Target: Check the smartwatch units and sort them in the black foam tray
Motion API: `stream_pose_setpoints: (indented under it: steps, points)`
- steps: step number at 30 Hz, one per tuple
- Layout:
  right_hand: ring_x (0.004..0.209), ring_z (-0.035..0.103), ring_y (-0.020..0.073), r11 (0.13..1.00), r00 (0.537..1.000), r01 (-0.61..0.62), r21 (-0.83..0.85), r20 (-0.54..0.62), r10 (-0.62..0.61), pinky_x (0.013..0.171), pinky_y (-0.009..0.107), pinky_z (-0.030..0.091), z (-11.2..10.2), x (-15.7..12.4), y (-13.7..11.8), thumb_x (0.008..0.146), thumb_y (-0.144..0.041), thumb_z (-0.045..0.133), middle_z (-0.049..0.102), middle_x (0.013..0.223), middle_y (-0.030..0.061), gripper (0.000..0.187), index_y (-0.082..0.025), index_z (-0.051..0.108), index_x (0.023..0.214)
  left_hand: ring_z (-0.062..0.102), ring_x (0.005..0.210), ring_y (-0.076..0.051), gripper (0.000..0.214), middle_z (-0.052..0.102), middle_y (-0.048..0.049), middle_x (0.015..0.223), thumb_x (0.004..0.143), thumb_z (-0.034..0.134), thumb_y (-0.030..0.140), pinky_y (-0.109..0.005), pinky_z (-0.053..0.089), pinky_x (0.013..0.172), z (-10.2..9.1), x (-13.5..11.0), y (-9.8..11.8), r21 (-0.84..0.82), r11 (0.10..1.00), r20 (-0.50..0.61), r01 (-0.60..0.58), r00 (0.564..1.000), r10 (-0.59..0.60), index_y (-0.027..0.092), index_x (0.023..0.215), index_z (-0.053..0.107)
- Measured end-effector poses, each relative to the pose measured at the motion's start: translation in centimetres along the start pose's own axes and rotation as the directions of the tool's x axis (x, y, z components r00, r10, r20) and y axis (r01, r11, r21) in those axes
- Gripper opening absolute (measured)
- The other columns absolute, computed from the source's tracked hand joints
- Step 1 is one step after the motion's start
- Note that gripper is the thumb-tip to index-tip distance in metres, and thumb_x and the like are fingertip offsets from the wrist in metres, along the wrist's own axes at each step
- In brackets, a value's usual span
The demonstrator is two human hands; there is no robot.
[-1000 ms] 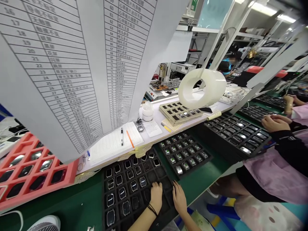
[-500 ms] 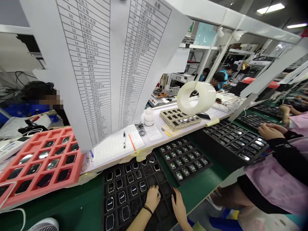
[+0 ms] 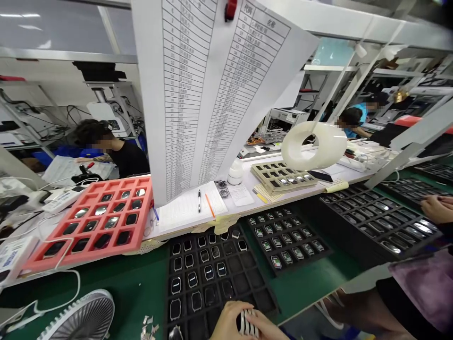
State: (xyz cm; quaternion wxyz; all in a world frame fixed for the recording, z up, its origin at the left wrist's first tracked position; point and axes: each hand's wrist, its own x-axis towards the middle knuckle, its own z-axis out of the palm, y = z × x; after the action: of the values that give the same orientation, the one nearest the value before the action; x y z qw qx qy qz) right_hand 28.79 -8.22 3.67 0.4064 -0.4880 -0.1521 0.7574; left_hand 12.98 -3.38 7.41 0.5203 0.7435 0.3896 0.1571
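Note:
At the bottom middle of the head view, my left hand (image 3: 227, 322) and my right hand (image 3: 266, 327) are together, fingers closed around a small stack of smartwatches (image 3: 249, 323). Their silver edges show side by side between my hands; the rest of them is covered by my fingers. Just beyond lies a black compartment tray (image 3: 247, 283) holding several square smartwatches (image 3: 196, 301), some with lit screens (image 3: 209, 272). The tray's right-hand compartments near my hands hold no watches.
A second black tray (image 3: 297, 273) of watches sits to the right, with larger ones beyond. A red foam tray (image 3: 146, 212) stands left on the raised shelf. A grey fan (image 3: 85, 316) is at lower left. A hanging paper list (image 3: 226, 61) blocks part of the view.
My hands have left the tray's middle and right edge and come together nearer me, now around the stack of watches. The view has turned left, bringing the fan more into sight.

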Motion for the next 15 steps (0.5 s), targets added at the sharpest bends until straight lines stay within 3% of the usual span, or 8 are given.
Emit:
stream_pose_setpoints:
  steps: [4,9,12,15]
  points:
    - [0.083,0.065,0.0235,0.995,0.999,-0.046,-0.094,0.025,0.049,0.077,0.033,0.05,2.6,-0.6,1.6,0.048,-0.038,0.085,0.064,0.074,0.0014,0.043,-0.017,0.066,0.08,0.061,0.102,-0.024,0.057,0.069,-0.005,0.109,0.054,0.081,0.029,-0.031,0.045,0.093,-0.3,-3.2,-1.6,-0.02,0.999,-0.029,0.025,0.999,-0.025,0.024,0.109,0.065]
    - [0.077,0.066,0.0209,0.994,0.994,-0.103,-0.033,0.037,0.104,0.067,0.028,0.051,6.1,-0.2,3.5,0.052,-0.031,0.084,0.065,0.072,0.0001,0.038,-0.017,0.063,0.081,0.059,0.107,-0.023,0.062,0.067,-0.0037,0.115,0.057,0.08,0.022,-0.03,0.044,0.096,-3.0,-6.9,-2.1,-0.007,0.998,-0.049,0.059,0.997,-0.059,0.026,0.115,0.062]
    - [0.077,0.067,0.0222,0.998,0.998,-0.061,-0.011,0.026,0.062,0.065,0.031,0.053,7.3,0.5,3.8,0.055,-0.033,0.083,0.067,0.076,0.0027,0.038,-0.016,0.063,0.082,0.06,0.103,-0.025,0.052,0.068,-0.0059,0.11,0.06,0.079,0.032,-0.032,0.044,0.095,-4.3,-8.3,-2.8,-0.028,0.991,-0.184,0.134,0.973,-0.137,0.023,0.109,0.064]
    - [0.081,0.068,0.0245,0.998,0.997,-0.055,-0.008,0.061,0.055,0.074,0.036,0.055,8.0,1.3,3.0,0.055,-0.037,0.084,0.07,0.081,0.0075,0.045,-0.013,0.066,0.088,0.063,0.084,-0.021,0.032,0.07,-0.0043,0.09,0.069,0.07,0.041,-0.029,0.049,0.081,-4.3,-9.0,-4.3,-0.184,0.963,-0.273,0.198,0.931,-0.243,0.02,0.093,0.066]
